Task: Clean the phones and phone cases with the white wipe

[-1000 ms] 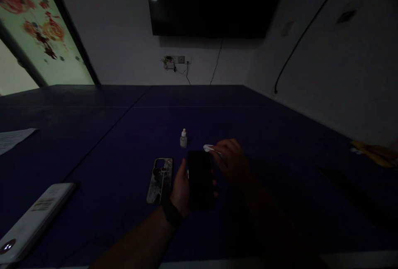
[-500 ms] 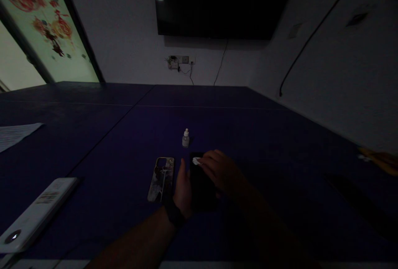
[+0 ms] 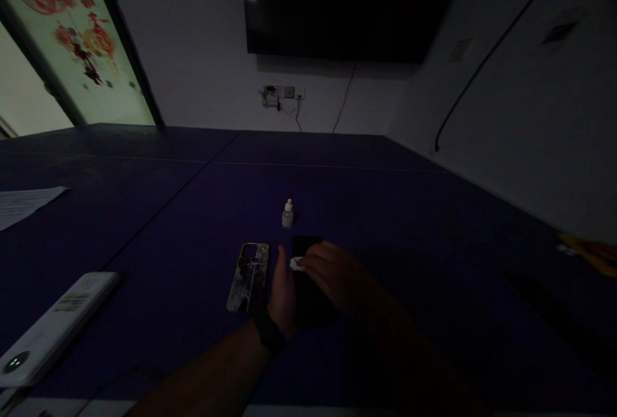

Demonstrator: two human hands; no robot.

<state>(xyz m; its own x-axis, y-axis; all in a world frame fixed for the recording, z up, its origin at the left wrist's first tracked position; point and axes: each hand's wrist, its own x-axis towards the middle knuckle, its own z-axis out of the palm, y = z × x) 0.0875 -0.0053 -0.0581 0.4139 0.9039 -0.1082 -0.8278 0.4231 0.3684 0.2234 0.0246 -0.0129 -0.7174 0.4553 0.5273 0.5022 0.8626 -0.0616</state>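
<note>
A dark smartphone lies in my left hand, thumb along its left edge and the other fingers hidden under or behind it. Pinched in the fingertips of my right hand is a small white wipe, pressed on the upper part of the phone's dark face. Left of my left hand, a patterned phone case with a camera cutout rests on the table. Beyond the phone stands a small dropper bottle with a white cap, upright.
A white power bank with a cable lies at the left of the blue table. Printed paper sits further left. A dark flat object and a yellow-orange item are at the right. A television hangs on the wall.
My right hand has moved the white wipe slightly down and left across the phone. My left hand still holds the phone in about the same place.
</note>
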